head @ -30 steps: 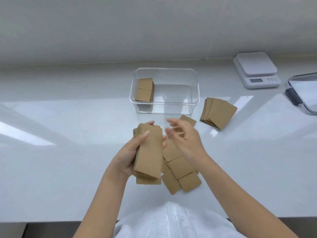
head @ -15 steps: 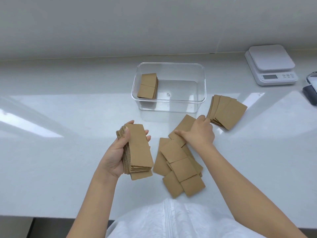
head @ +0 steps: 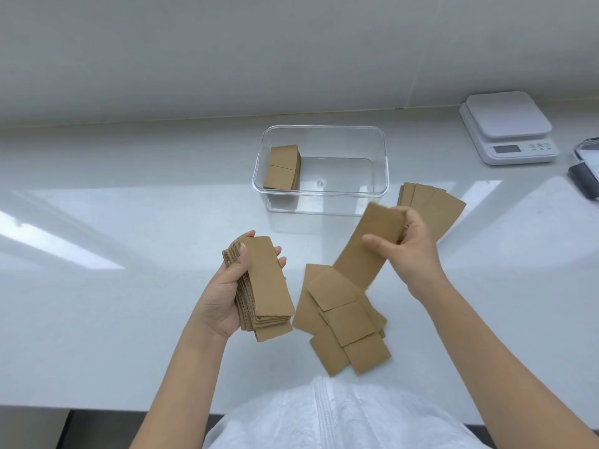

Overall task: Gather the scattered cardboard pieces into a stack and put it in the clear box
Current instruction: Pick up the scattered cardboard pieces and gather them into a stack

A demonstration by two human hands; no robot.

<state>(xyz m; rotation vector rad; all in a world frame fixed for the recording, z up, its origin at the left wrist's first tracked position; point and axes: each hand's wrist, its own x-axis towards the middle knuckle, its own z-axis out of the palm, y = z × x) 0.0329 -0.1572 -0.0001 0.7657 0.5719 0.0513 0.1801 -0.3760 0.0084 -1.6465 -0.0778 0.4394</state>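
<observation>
Mid-gather right now. Left hand wrapped around a thick stack of brown corrugated cardboard strips, thumb across the top, fingertips curled over the far edge. Right hand pinching one long brown cardboard strip between thumb and fingers, lifted off the loose pile of brown cardboard rectangles lying on the glossy white counter between the arms. Probably next: lay that strip square on the held stack, then back for more. Plenty left, plus a fanned bunch of brown strips just right of the clear rectangular plastic box. Box already holding a small cardboard stack at its left end, rest free. White kitchen scale far right, well out of the way. Nothing blocking the box.
</observation>
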